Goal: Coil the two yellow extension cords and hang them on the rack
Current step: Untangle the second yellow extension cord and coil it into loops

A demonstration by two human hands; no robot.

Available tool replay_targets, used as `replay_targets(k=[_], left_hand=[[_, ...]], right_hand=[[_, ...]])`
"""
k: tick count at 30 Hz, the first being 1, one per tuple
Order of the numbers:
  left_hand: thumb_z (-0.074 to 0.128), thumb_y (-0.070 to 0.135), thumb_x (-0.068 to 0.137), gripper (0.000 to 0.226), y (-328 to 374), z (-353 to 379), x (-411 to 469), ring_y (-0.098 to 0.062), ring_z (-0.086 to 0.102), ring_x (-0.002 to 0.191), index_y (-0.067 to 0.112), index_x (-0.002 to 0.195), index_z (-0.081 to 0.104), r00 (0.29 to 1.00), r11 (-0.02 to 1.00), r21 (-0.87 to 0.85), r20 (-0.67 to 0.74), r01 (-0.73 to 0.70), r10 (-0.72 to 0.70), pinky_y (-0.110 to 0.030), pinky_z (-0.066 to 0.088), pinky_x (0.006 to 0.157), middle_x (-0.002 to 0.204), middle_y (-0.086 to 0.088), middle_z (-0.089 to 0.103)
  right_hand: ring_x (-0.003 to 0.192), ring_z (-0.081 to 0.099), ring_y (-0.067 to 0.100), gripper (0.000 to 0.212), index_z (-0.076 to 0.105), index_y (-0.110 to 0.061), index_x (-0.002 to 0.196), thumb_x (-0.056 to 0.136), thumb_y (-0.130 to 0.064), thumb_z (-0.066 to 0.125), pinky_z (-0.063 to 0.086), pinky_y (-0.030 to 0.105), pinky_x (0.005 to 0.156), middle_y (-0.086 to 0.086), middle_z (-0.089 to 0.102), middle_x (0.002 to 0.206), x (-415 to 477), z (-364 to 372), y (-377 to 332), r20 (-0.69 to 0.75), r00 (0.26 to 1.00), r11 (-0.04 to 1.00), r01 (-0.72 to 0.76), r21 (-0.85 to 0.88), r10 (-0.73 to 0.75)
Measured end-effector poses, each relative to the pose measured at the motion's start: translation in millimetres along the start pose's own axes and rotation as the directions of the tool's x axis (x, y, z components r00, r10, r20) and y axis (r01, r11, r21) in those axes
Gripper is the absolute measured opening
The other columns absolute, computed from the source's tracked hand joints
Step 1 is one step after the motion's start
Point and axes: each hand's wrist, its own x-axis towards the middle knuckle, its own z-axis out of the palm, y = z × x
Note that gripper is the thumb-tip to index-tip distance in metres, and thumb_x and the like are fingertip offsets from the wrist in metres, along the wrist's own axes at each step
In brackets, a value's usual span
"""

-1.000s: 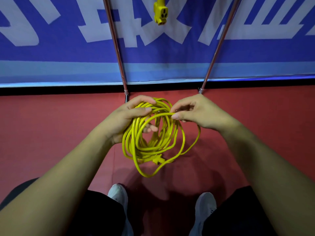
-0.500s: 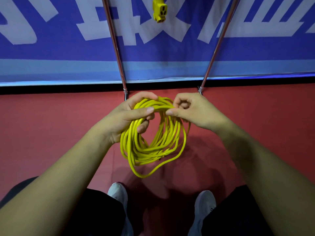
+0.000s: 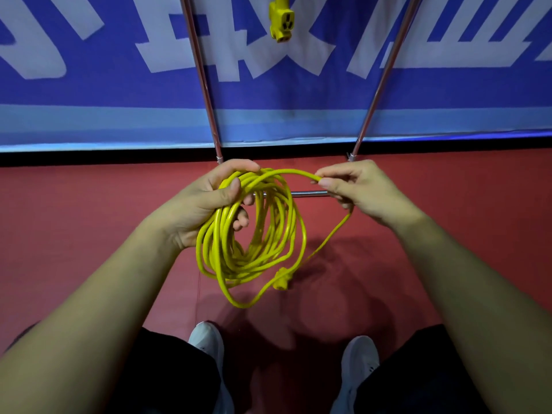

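One coiled yellow extension cord [image 3: 254, 231] – many loops bunched in the left hand [image 3: 206, 204], grip clamped round the top of the coil. Right hand [image 3: 358, 189] pinches one loose strand, plug end [image 3: 282, 282] dangling above the red floor [image 3: 89, 219]. Second yellow cord's socket [image 3: 281, 20] hangs between two metal rack poles [image 3: 203, 79].

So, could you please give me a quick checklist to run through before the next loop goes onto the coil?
1. Left hand grips the coil firmly: ok.
2. Right hand pinches the free strand: ok.
3. Loops even: not ok, one sags low.
4. Plug end free of tangles: cannot tell.
5. Rack bar within reach: ok.
6. Other cord's socket hanging overhead: ok.
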Motion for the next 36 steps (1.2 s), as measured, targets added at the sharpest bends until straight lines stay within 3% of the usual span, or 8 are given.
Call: replay_targets(k=[3, 7, 13, 16, 22, 29, 32, 36], left_hand=[[0.057, 0.024, 0.091, 0.027, 1.3, 5.5, -1.0, -0.013, 0.065, 0.056, 0.025, 0.118, 0.058, 0.999, 0.997, -0.07, 0.049, 0.012, -0.009, -0.024, 0.052, 0.052, 0.083, -0.005, 0.063], [0.089, 0.022, 0.064, 0.056, 2.7, 15.1, 1.0, -0.02, 0.059, 0.044, 0.02, 0.112, 0.061, 0.984, 0.967, -0.238, 0.167, 0.096, -0.056, -0.025, 0.051, 0.044, 0.076, -0.011, 0.057], [0.063, 0.0, 0.078, 0.042, 1.5, 33.4, 3.3, -0.01, 0.042, 0.031, 0.019, 0.115, 0.055, 0.991, 0.981, -0.167, 0.108, 0.102, -0.085, -0.016, 0.037, 0.036, 0.059, 0.0, 0.052], [0.057, -0.003, 0.079, 0.039, 5.6, 40.9, 3.6, -0.007, 0.038, 0.029, 0.019, 0.11, 0.053, 0.997, 0.967, -0.249, 0.073, 0.043, -0.025, -0.014, 0.033, 0.035, 0.056, 0.0, 0.048], [0.069, 0.005, 0.072, 0.045, 16.0, 27.5, 6.4, -0.001, 0.036, 0.029, 0.022, 0.11, 0.051, 0.989, 0.895, -0.439, 0.081, -0.079, 0.127, -0.01, 0.027, 0.038, 0.059, 0.002, 0.04], [0.071, 0.013, 0.075, 0.041, 16.3, 21.7, 5.2, 0.001, 0.036, 0.03, 0.024, 0.11, 0.053, 0.986, 0.891, -0.451, 0.117, -0.052, 0.117, -0.013, 0.022, 0.037, 0.061, 0.002, 0.04], [0.07, 0.011, 0.076, 0.04, 21.0, 19.1, 3.4, 0.001, 0.036, 0.03, 0.023, 0.11, 0.052, 0.981, 0.883, -0.466, 0.14, -0.053, 0.133, -0.012, 0.03, 0.037, 0.059, 0.002, 0.039], [0.056, 0.002, 0.077, 0.036, 26.9, 18.8, -1.3, -0.003, 0.034, 0.027, 0.023, 0.107, 0.054, 0.983, 0.923, -0.384, 0.163, -0.015, 0.084, -0.011, 0.023, 0.037, 0.057, -0.001, 0.035]], right_hand=[[0.054, 0.038, 0.019, 0.013, 0.075, -0.025, 0.091, 0.088, -0.013, 0.07, 0.03, 0.031, 0.052, -0.008, 0.052, 0.051, -1.8, 4.4, -15.7, 0.061, 0.996, 0.99, 0.068, -0.123, -0.061], [0.053, 0.052, -0.007, 0.012, 0.075, -0.009, 0.097, 0.088, -0.007, 0.069, 0.035, 0.006, 0.056, -0.026, 0.062, 0.056, -3.7, 14.4, -25.9, 0.127, 0.986, 0.956, 0.136, -0.262, -0.105], [0.051, 0.049, -0.001, 0.005, 0.071, -0.005, 0.091, 0.089, -0.006, 0.066, 0.038, 0.012, 0.054, -0.011, 0.057, 0.054, -4.3, 22.7, -18.1, 0.09, 0.99, 0.971, 0.128, -0.203, -0.112], [0.05, 0.048, 0.003, 0.008, 0.068, -0.003, 0.089, 0.089, -0.011, 0.068, 0.04, 0.014, 0.051, 0.002, 0.055, 0.057, -5.0, 20.9, -16.9, 0.077, 0.991, 0.983, 0.12, -0.135, -0.11], [0.068, 0.055, 0.019, 0.048, 0.059, -0.014, 0.097, 0.072, -0.05, 0.079, 0.046, 0.032, 0.069, 0.024, 0.055, 0.073, 2.3, 6.2, 15.1, 0.192, 0.979, 0.99, -0.045, -0.134, 0.071], [0.072, 0.063, 0.032, 0.03, 0.06, -0.003, 0.103, 0.081, -0.021, 0.069, 0.052, 0.045, 0.077, 0.043, 0.059, 0.087, 3.7, 10.4, 21.2, 0.165, 0.984, 0.997, -0.067, -0.031, 0.072], [0.072, 0.059, 0.03, 0.034, 0.055, -0.006, 0.11, 0.083, -0.021, 0.067, 0.049, 0.042, 0.073, 0.04, 0.057, 0.082, 3.7, 17.7, 15.6, 0.103, 0.994, 0.996, -0.046, 0.082, 0.038], [0.067, 0.049, 0.021, 0.057, 0.051, -0.021, 0.124, 0.075, -0.045, 0.069, 0.041, 0.037, 0.063, 0.01, 0.05, 0.078, 4.2, 23.0, -3.8, 0.057, 0.998, 0.994, 0.027, 0.109, -0.034]])
